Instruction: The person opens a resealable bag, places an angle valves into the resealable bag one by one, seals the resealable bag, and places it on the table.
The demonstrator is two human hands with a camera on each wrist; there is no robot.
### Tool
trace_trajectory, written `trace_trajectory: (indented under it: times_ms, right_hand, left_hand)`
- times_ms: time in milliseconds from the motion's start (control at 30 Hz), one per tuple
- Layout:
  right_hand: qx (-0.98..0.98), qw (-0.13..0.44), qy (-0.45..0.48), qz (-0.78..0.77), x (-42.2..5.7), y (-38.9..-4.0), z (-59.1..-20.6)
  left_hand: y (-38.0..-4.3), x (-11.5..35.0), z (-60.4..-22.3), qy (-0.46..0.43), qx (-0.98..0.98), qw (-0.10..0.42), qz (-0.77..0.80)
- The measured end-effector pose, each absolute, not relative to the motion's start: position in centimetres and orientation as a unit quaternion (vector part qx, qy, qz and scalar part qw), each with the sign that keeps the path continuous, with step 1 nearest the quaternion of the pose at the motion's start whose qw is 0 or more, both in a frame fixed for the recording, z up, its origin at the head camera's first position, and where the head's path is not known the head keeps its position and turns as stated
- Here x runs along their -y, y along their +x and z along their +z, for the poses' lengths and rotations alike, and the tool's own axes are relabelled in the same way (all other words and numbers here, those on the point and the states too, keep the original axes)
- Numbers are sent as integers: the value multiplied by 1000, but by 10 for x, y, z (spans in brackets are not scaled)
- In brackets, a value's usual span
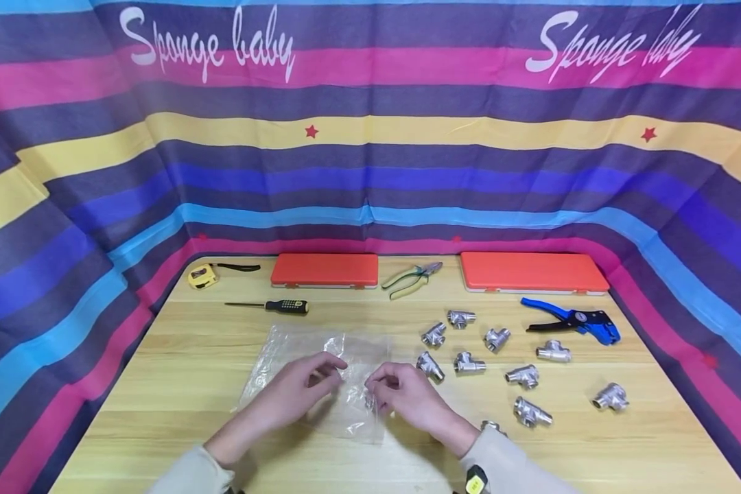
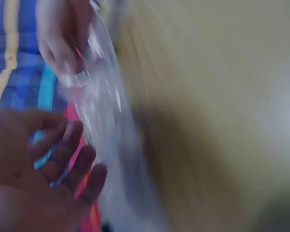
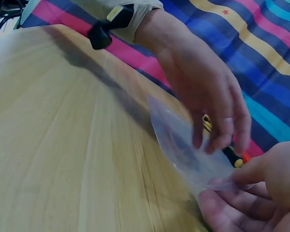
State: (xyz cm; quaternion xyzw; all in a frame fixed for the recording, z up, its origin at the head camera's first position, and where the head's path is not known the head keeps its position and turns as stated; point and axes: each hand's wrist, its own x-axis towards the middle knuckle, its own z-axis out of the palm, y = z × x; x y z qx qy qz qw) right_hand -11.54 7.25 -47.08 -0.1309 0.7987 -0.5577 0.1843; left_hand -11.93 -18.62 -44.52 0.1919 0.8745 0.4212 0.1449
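A clear plastic bag (image 1: 296,350) lies on the wooden table in front of me, its right side lifted. My right hand (image 1: 407,394) pinches the bag's right edge between thumb and fingers; the right wrist view shows the plastic film (image 3: 193,164) caught there. Over the bag's middle hovers my left hand (image 1: 302,387). Its fingers (image 2: 79,159) are loosely bent and hold nothing, close beside the plastic in the blurred left wrist view. Several metal tee fittings (image 1: 469,363) lie just right of my right hand. One more fitting (image 1: 492,427) is partly hidden by the right forearm.
Along the back stand a tape measure (image 1: 202,276), a red case (image 1: 324,269), pliers (image 1: 412,280) and a second red case (image 1: 531,272). A screwdriver (image 1: 284,306) lies behind the bag. Blue wire strippers (image 1: 583,321) rest at the right. A striped curtain (image 1: 370,178) encloses the table.
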Motion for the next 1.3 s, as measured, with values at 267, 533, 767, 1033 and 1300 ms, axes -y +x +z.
trace_trajectory:
  times_ms: [267,533,767,1033,1300]
  right_hand:
    - [-798,183,-151,-554,-80,-117,-473]
    - [-779,169,-188,-574,-87,-121,-469]
    - [-761,200,-208,-581,-89,-122,-469]
    - [-734,253,-224,-589,-92,-122,-461]
    - [-728,268,-219,-592,-96,-125,-454]
  left_hand:
    - [-113,230,-446,275,-920,163,228]
    - [-108,234,-454,262,-936,151,180]
    - [-107,235,-449,252,-942,117,189]
    - [-105,241,-453,255,-945,125,162]
    - [-104,241,-455,226,-954,99,170]
